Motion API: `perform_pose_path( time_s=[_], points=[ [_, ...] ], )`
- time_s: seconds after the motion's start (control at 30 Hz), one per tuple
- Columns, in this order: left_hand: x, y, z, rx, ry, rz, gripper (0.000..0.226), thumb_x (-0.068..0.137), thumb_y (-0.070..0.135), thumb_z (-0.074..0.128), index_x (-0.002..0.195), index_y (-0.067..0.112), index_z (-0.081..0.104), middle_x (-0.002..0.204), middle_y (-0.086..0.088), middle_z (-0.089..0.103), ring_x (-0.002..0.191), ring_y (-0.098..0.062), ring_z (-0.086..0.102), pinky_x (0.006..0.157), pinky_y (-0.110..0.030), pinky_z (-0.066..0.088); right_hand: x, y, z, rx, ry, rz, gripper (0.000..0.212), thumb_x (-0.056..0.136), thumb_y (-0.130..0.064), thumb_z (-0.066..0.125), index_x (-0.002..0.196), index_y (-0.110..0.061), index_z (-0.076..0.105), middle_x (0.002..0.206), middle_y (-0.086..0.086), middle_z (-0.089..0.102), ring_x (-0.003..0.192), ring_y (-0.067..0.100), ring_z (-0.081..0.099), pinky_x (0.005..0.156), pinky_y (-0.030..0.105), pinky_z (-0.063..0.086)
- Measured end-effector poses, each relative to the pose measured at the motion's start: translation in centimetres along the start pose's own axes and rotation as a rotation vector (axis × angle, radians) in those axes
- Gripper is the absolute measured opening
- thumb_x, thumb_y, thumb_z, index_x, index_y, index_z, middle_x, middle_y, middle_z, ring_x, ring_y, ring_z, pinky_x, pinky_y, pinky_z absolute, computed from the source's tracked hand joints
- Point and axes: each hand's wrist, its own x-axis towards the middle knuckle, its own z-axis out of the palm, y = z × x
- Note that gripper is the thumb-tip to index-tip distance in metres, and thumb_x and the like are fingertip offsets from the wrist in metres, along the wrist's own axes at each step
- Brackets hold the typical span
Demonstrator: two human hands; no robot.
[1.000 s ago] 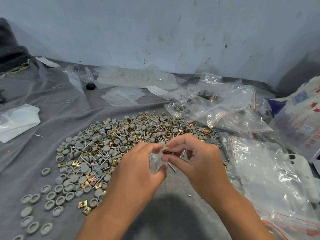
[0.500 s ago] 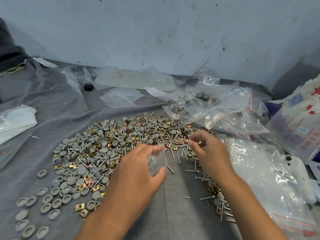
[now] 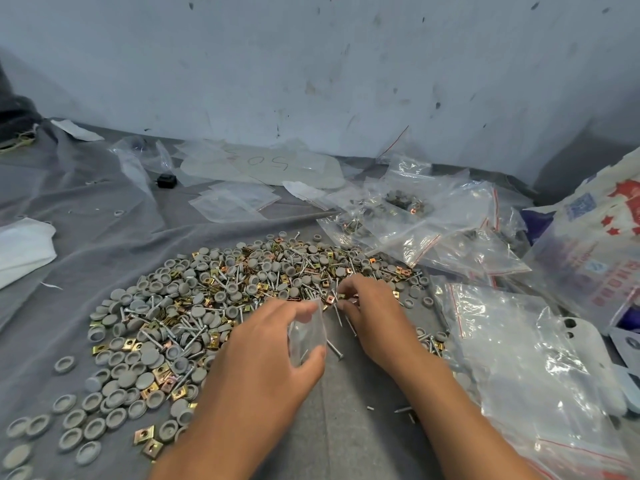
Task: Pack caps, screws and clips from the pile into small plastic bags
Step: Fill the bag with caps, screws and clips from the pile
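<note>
— Grey caps (image 3: pixel 138 379) lie thickest on the left of the pile (image 3: pixel 214 306), with brass clips (image 3: pixel 149 441) loose among them. Any risk on that side?

— Little. Trouble sits nearer the pile's front edge. The left hand (image 3: pixel 263 362) pinches a small clear bag (image 3: pixel 306 336) between thumb and fingers (image 3: pixel 301 308), mouth up, just short of the pile. Thin film is slippery; if the pinch eases, the mouth may fold closed and whatever comes next would bounce off onto the grey cloth.

— And the right hand (image 3: pixel 374 317)?

— Its fingers are curled into the pile's near right edge, picking at the screws (image 3: pixel 337 353) and clips there. Whether they have already closed on a piece, I cannot tell; the tips are buried.

— So a dropped part?

— Likely a miscount too: screws tangle, and two could lift as one. A sharp point might also snag or pierce the bag.

— Right of the pile?

— Filled bags (image 3: pixel 415 223) and empty ones (image 3: pixel 519 341) crowd close; a stray screw rolling under them would be hard to find.
</note>
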Motion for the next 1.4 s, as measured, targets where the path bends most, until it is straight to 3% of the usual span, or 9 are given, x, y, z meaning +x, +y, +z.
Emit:
perform_pose_path(
  time_s=[0.27,0.43,0.57,0.67,0.83,0.97,1.13,1.3,1.4],
  points=[
    [0.0,0.1,-0.2,-0.002,-0.009,0.005,0.05,0.082,0.042,0.072,0.13,0.046,0.058,0.111,0.035,0.054,0.085,0.01,0.051,0.081,-0.02,0.048,0.4,-2.3,1.0,-0.064,-0.046,0.122,0.034,0.099,-0.027,0.054,0.131,-0.027,0.063,0.119,0.0,0.063,0.113,0.021,0.054,0.096,0.039,0.047],
    [0.0,0.0,-0.2,-0.001,-0.002,0.005,0.05,0.082,0.043,0.073,0.129,0.048,0.057,0.111,0.036,0.053,0.091,0.012,0.049,0.08,-0.018,0.047,0.2,-2.0,0.7,-0.056,-0.022,0.164,0.025,0.094,-0.026,0.06,0.117,-0.025,0.069,0.108,0.0,0.065,0.1,0.02,0.059,0.087,0.036,0.051],
    [-0.1,0.0,-0.2,0.011,-0.007,0.001,0.049,0.083,0.044,0.072,0.129,0.049,0.056,0.111,0.037,0.053,0.091,0.011,0.05,0.081,-0.021,0.05,0.0,-1.8,0.4,-0.03,-0.061,0.137,0.011,0.092,-0.028,0.065,0.101,-0.031,0.059,0.105,-0.007,0.053,0.103,0.016,0.048,0.088,0.034,0.045],
    [-0.1,0.0,-0.3,0.017,-0.007,-0.004,0.048,0.083,0.044,0.071,0.128,0.049,0.057,0.11,0.037,0.053,0.089,0.012,0.05,0.08,-0.021,0.05,-0.4,-1.7,-0.1,0.017,-0.077,0.099,0.011,0.093,-0.025,0.067,0.094,-0.031,0.057,0.095,-0.011,0.059,0.09,0.012,0.056,0.078,0.032,0.049],
    [0.0,-0.1,-0.3,0.0,0.0,-0.01,0.046,0.082,0.042,0.073,0.125,0.048,0.059,0.108,0.035,0.055,0.085,0.011,0.051,0.078,-0.023,0.05,-1.3,-3.3,-3.5,0.46,-0.002,-0.015,0.014,0.095,-0.024,0.07,0.096,-0.036,0.064,0.081,-0.016,0.066,0.067,-0.002,0.054,0.06,0.012,0.042],
    [0.1,0.0,-0.3,-0.018,0.002,-0.01,0.043,0.08,0.039,0.076,0.12,0.042,0.062,0.106,0.031,0.057,0.079,0.003,0.052,0.079,-0.032,0.052,-3.2,-5.7,-6.0,0.692,-0.004,-0.21,0.01,0.093,-0.032,0.072,0.103,-0.035,0.068,0.085,-0.014,0.067,0.067,0.001,0.053,0.06,0.015,0.042],
    [0.0,-0.1,-0.4,-0.01,0.01,0.01,0.038,0.076,0.053,0.06,0.113,0.044,0.06,0.093,0.034,0.051,0.082,0.009,0.052,0.067,-0.018,0.04,-4.6,-6.5,-5.9,0.438,-0.036,-0.311,0.018,0.087,-0.037,0.077,0.104,-0.036,0.07,0.092,-0.023,0.066,0.076,0.005,0.056,0.065,0.01,0.04],
    [0.1,0.1,-0.6,-0.043,0.041,0.02,0.042,0.081,0.039,0.071,0.123,0.04,0.065,0.101,0.032,0.056,0.083,0.009,0.053,0.073,-0.016,0.042,-4.4,-5.7,-6.0,0.479,0.037,-0.218,0.021,0.093,-0.022,0.073,0.108,-0.036,0.07,0.094,-0.025,0.065,0.078,0.004,0.059,0.066,0.01,0.041],
    [-0.1,0.9,-1.4,-0.105,0.1,0.082,0.031,0.086,0.041,0.062,0.116,0.04,0.067,0.103,0.031,0.06,0.086,0.001,0.059,0.073,-0.012,0.043,-4.1,-5.7,-6.2,0.474,0.005,-0.204,0.029,0.097,-0.017,0.066,0.121,-0.035,0.067,0.111,-0.022,0.065,0.101,0.004,0.062,0.075,0.012,0.045]
  ],
)
